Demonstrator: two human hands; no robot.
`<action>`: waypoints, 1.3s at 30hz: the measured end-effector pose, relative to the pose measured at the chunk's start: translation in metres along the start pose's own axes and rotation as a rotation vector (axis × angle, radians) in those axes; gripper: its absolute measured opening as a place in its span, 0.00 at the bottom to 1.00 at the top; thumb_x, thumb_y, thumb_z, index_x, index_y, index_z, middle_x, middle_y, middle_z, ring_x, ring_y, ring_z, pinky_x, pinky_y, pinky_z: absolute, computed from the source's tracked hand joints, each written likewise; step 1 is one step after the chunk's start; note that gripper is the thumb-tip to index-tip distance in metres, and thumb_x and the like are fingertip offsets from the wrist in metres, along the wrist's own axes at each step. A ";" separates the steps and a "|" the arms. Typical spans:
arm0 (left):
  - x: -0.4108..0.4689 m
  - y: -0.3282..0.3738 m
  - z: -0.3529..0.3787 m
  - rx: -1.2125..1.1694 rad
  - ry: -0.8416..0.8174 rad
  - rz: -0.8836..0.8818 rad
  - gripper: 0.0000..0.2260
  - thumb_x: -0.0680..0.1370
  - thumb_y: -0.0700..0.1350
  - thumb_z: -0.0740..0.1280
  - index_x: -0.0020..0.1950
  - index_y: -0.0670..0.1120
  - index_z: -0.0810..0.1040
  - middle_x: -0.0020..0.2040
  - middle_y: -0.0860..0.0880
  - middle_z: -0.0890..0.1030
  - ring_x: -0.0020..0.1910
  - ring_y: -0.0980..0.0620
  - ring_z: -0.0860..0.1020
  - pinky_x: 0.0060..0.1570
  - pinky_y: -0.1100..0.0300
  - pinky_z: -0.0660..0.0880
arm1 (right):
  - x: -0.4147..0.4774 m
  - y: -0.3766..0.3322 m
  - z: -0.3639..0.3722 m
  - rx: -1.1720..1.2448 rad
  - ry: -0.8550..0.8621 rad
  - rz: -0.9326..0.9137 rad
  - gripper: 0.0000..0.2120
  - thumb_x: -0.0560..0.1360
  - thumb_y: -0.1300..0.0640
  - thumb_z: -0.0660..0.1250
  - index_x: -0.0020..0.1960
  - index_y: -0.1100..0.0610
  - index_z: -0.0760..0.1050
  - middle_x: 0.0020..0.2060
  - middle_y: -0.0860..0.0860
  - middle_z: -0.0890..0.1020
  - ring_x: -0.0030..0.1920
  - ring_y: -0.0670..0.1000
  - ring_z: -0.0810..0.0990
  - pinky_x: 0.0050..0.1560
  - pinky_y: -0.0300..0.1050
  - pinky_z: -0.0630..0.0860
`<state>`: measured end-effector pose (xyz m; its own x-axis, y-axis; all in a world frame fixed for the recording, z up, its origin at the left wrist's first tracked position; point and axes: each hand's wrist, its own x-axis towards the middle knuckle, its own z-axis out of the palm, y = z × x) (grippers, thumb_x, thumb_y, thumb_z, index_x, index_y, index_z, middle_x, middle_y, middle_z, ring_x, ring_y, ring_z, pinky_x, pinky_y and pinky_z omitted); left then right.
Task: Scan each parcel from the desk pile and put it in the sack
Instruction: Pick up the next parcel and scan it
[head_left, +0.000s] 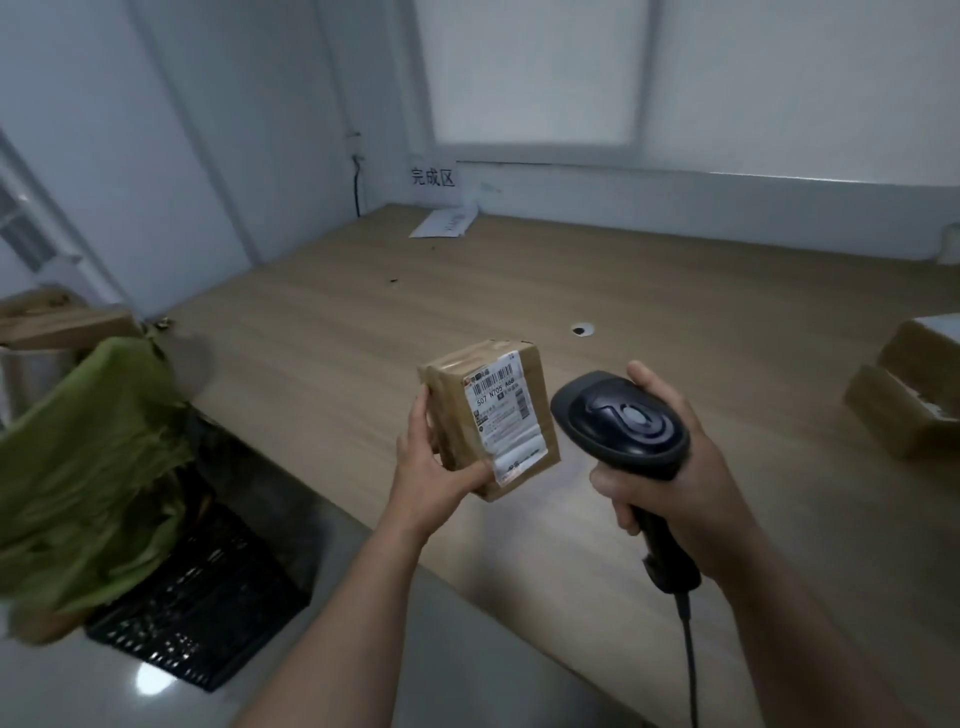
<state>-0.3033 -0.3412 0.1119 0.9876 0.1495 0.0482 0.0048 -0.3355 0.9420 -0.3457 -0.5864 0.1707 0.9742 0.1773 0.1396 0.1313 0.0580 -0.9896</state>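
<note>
Parcel (488, 421) being held above the desk (519, 291), scanner (623, 423) just beside it.

One small brown cardboard box, taped glossy, is sitting tilted in the left hand (436, 467), thumb and fingers gripping its lower left edges; a white barcode label reading "507 N705 A68" is facing up. The right hand (675, 467) is clenching the grip of one black plastic pistol-type scanner, rounded head near the parcel's right side, not touching, cable hanging down. Two more brown taped parcels (914, 395) are lying at the wood-grain desk's right edge. One crumpled green sack (88, 467) is standing off the desk's left side, over one black slatted crate (208, 613). One white envelope (444, 223) is lying at the far edge.
</note>
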 end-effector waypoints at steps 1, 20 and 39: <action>-0.001 -0.004 -0.014 0.000 0.014 -0.004 0.56 0.56 0.54 0.79 0.76 0.66 0.49 0.70 0.47 0.65 0.64 0.52 0.72 0.61 0.47 0.77 | 0.003 -0.001 0.013 -0.008 -0.018 -0.006 0.45 0.65 0.75 0.72 0.66 0.36 0.63 0.46 0.55 0.82 0.27 0.55 0.75 0.26 0.45 0.75; -0.049 -0.115 -0.367 -0.059 0.426 -0.036 0.50 0.55 0.58 0.77 0.71 0.71 0.52 0.73 0.48 0.63 0.70 0.50 0.66 0.70 0.48 0.66 | 0.066 0.003 0.373 -0.048 -0.401 -0.044 0.46 0.58 0.62 0.77 0.69 0.36 0.63 0.55 0.56 0.80 0.28 0.56 0.77 0.27 0.47 0.77; -0.025 -0.175 -0.575 0.082 0.856 -0.163 0.54 0.56 0.59 0.77 0.74 0.67 0.49 0.76 0.50 0.58 0.72 0.47 0.63 0.68 0.40 0.67 | 0.177 0.033 0.610 0.093 -0.837 -0.049 0.48 0.59 0.65 0.77 0.72 0.42 0.63 0.55 0.40 0.81 0.34 0.60 0.78 0.27 0.46 0.78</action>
<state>-0.4188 0.2490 0.1372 0.5168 0.8373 0.1784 0.1797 -0.3099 0.9336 -0.2804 0.0458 0.1828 0.5051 0.8402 0.1972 0.1182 0.1590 -0.9802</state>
